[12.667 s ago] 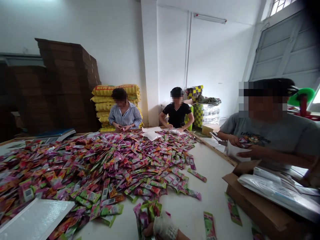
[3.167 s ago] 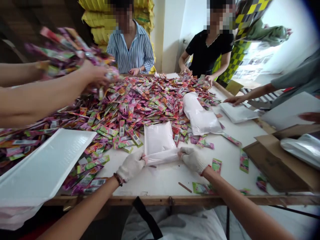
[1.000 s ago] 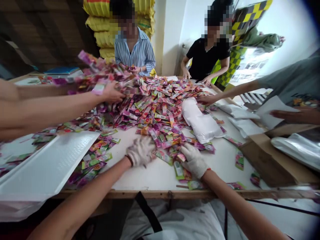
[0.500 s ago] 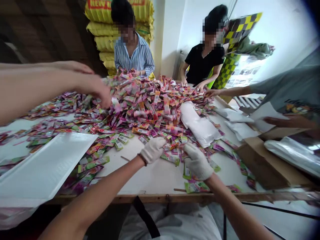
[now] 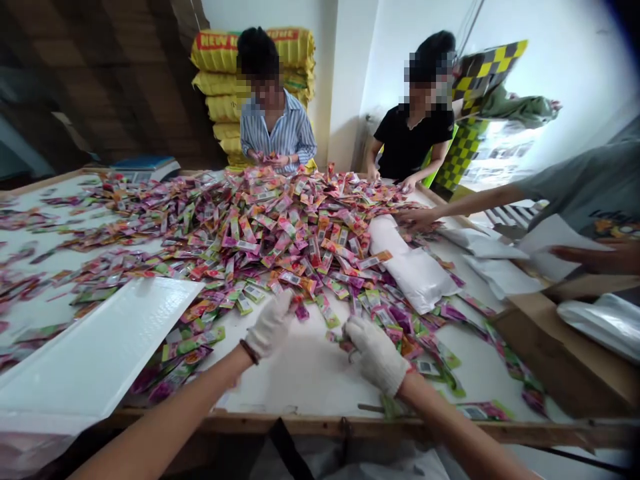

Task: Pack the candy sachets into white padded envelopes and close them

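Left hand (image 5: pixel 270 325), white glove: grip released, fingers spread flat on near edge of sachet pile (image 5: pixel 280 220). Right hand (image 5: pixel 376 353), gloved, just beside left: fingers curled over few sachets; grip grasping or not, cannot tell. Pile covers middle of tabletop (image 5: pixel 305 377). Flat white bubble mailer (image 5: pixel 100 347) left of hands, overhanging tabletop edge. Stuffed white mailer (image 5: pixel 415 273) at pile's right side. Cardboard box (image 5: pixel 560 360) far right. Co-worker's hand (image 5: pixel 417 217) on pile beyond stuffed mailer.

two gloved hands, the left hand (image 5: pixel 271 327) and the right hand (image 5: pixel 376 353), at one table (image 5: pixel 305 380) with three co-workers: striped shirt (image 5: pixel 278 130), black shirt (image 5: pixel 413 137), grey shirt (image 5: pixel 590 187). one cardboard box (image 5: pixel 555 353). sachets (image 5: pixel 280 227) past counting.
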A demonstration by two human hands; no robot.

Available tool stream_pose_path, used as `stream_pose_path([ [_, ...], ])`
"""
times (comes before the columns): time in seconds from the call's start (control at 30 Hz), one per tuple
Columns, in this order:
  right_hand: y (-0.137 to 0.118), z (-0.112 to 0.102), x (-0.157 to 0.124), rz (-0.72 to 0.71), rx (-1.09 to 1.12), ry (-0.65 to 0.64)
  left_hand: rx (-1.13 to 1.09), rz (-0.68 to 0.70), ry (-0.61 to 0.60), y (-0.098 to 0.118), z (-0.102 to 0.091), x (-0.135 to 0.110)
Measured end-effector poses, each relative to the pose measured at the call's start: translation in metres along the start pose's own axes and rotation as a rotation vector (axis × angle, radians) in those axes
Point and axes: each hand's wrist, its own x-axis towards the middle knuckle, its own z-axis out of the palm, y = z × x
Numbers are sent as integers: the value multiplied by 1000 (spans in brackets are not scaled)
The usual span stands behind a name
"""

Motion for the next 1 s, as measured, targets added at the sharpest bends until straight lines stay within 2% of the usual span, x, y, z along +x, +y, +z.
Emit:
stream_pose_path([
  [0.07, -1, -1, 41, -20, 64, 139, 175, -57, 81, -18, -14, 28],
  [0.13, -6, 3, 86, -14, 78, 206, 276, -56, 67, -34, -18, 56],
  [0.2, -11, 12, 120, 2, 40, 186, 312, -41, 22, -43, -13, 70],
  [0.27, -15, 26, 131, 0, -4, 135, 353, -41, -30, -46, 1, 63],
  [0.33, -14, 39, 116, -56, -23, 99, 396, -53, -99, -43, 17, 37],
  [0.43, -2, 45, 63, -253, 16, 84, 397, -17, -199, -28, 33, -20],
  [0.5, 12, 36, 27, -379, 66, 65, 300, 23, -215, -15, 33, -51],
  [0.57, 29, 22, -1, -426, 106, 37, 165, 1, -178, -4, 22, -67],
  [0.67, 48, 1, -20, -316, 154, 109, -4, -165, -47, 5, -6, -59],
  [0.77, 40, -9, -19, -108, 188, 251, -23, -292, -13, 12, -27, -33],
  [0.83, 17, -8, -8, -58, 177, 193, 32, -331, -86, 18, -25, -17],
  [0.93, -24, 4, 13, -57, 61, -29, 96, -334, -287, 24, -5, -3],
  [1.0, -41, 15, 25, -24, -22, -113, 91, -328, -404, 24, 7, 0],
])
